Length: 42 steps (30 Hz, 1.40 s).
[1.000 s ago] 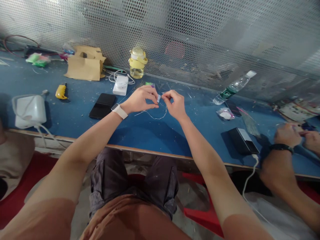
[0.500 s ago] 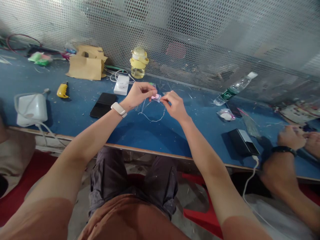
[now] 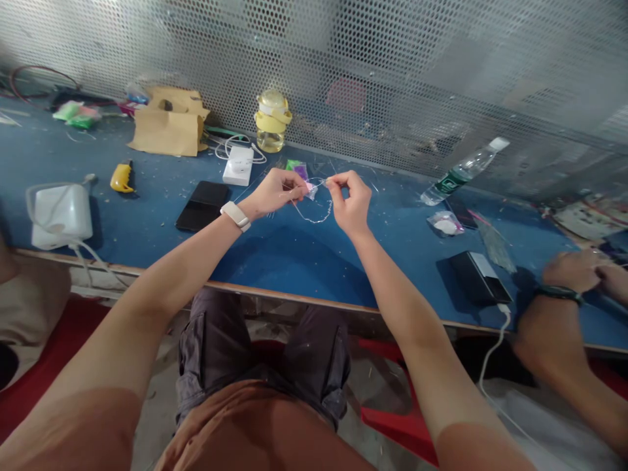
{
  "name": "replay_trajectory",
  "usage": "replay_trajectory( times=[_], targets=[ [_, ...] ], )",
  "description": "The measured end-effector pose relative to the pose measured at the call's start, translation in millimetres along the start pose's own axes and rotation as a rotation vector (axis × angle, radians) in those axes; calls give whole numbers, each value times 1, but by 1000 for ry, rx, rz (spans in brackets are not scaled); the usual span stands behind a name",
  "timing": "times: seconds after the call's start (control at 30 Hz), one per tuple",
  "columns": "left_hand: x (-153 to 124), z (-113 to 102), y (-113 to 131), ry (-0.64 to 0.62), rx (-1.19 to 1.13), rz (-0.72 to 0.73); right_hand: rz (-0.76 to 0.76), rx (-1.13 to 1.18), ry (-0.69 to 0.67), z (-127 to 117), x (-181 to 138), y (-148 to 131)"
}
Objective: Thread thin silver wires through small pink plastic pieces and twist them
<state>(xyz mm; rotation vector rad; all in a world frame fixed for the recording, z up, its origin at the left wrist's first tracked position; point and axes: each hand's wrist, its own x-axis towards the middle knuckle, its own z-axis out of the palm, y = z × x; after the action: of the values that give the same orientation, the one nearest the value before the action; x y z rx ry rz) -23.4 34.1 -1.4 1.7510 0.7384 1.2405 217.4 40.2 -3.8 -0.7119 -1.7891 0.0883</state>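
Observation:
Above the blue workbench (image 3: 294, 255), my left hand (image 3: 277, 191) pinches a small pink piece (image 3: 310, 189) at its fingertips. My right hand (image 3: 349, 201) is closed in a pinch just to its right, holding the end of a thin clear thread (image 3: 314, 216). The thread hangs in a loop between and below both hands. A white watch is on my left wrist. Small green and purple packets (image 3: 296, 167) lie on the bench just behind my hands.
A black phone (image 3: 202, 205), a white charger (image 3: 238, 165) and a yellow-lidded jar (image 3: 273, 122) lie left of and behind my hands. A plastic bottle (image 3: 461, 172) and a black power bank (image 3: 479, 277) are to the right. Another person's hands (image 3: 581, 271) work at the far right.
My hands have lifted slightly and my right hand has drawn a little to the right, pulling the thread. The loop below hangs shorter. The other person's hands have shifted.

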Motion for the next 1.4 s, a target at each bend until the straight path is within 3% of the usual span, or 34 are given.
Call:
replay_trajectory(
  times=[0.13,0.47,0.83,1.07,1.17,1.3,1.4],
  targets=[
    [-2,1,8,-77,52,66,24,14,0,-2,1,6],
    [2,-9,4,42,65,82,2,19,-97,-7,4,1],
    [-4,-9,12,-49,244,151,16,18,-140,-3,3,5],
    [-8,-7,25,-152,97,102,76,25,-165,-2,2,13],
    [-9,-5,24,-125,162,119,28,27,-210,-2,1,17],
    [-6,-8,19,10,323,222,20,48,-272,-3,0,22],
    [-4,-13,19,-51,367,299,64,84,-294,-4,1,24]
  ],
)
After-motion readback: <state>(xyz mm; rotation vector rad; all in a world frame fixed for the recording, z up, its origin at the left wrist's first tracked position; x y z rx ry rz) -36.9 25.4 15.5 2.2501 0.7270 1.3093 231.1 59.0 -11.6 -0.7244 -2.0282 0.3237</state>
